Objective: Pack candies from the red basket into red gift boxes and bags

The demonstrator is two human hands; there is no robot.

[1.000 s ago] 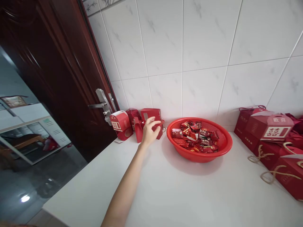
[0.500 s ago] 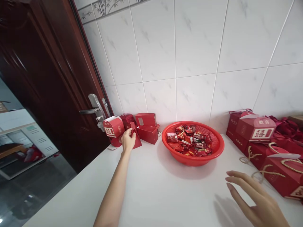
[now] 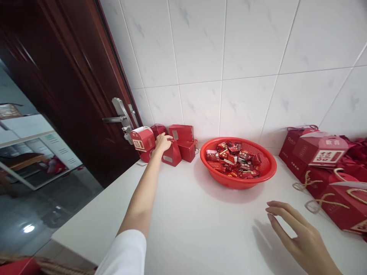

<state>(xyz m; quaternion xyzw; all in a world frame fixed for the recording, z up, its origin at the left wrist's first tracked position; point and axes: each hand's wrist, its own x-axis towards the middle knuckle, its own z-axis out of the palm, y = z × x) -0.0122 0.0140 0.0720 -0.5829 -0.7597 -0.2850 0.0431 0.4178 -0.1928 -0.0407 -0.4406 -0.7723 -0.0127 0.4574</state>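
At the far left of the white table, my left hand (image 3: 163, 143) is closed at the top of a red paper gift box (image 3: 172, 156); its fingertips are partly hidden. The box stands on the table, narrow at the top, with a small pale window low on its side. Close beside it are a stacked red box with a white label (image 3: 142, 139) and an open red box (image 3: 187, 151). My right hand (image 3: 299, 235) hovers above the table at the right front, fingers curved and apart, holding nothing.
A red plastic basket (image 3: 271, 176) holds many wrapped candies (image 3: 233, 160). Several red gift boxes with rope handles (image 3: 322, 151) crowd the right side, beside dark red fabric (image 3: 357, 158). A tiled wall (image 3: 200, 57) rises behind; a brown door (image 3: 71, 76) stands at left.
The view has shifted, bringing more of my left sleeve and the table's left edge into sight. The gift box at my left hand now stands upright, its window showing. My right hand stays open.
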